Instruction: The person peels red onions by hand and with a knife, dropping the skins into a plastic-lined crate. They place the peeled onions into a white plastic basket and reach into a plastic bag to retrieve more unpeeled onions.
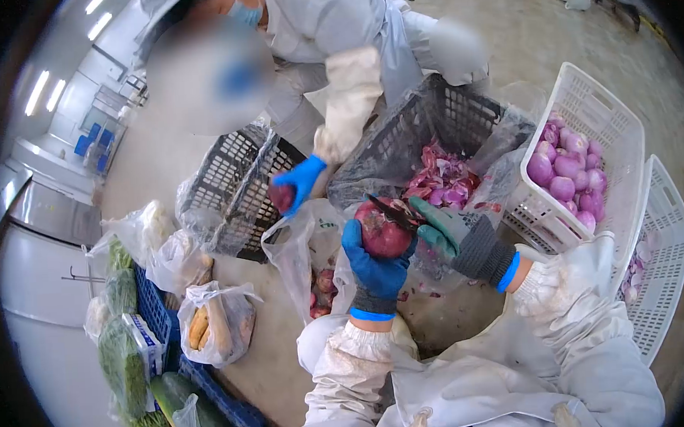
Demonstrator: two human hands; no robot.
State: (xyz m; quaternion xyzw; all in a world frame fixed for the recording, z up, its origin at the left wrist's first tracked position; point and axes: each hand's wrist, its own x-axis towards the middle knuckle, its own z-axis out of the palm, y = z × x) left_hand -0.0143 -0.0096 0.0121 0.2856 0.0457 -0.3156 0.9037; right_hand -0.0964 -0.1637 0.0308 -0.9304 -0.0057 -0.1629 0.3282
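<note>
A large red onion point(384, 228) is held in my left hand point(376, 264), which wears a blue and grey glove. My right hand point(461, 242), in a green and grey glove, is closed around a dark knife point(394, 213), its blade against the top of the onion. Behind my hands, a black crate point(460, 114) lined with plastic holds purple onion peels point(442, 179). Below and left of the onion, a clear plastic bag point(289, 235) contains several red onions point(324, 285). A co-worker's blue-gloved hand point(304, 183) holds another red onion point(281, 196) above that bag.
At the right, a white crate point(615, 106) holds several peeled onions point(576, 172), beside a second white crate point(673, 250). Another black crate point(236, 176) stands left of the co-worker. Vegetable bags point(219, 324), blue crates point(152, 308) and a large green melon point(190, 407) lie at the left.
</note>
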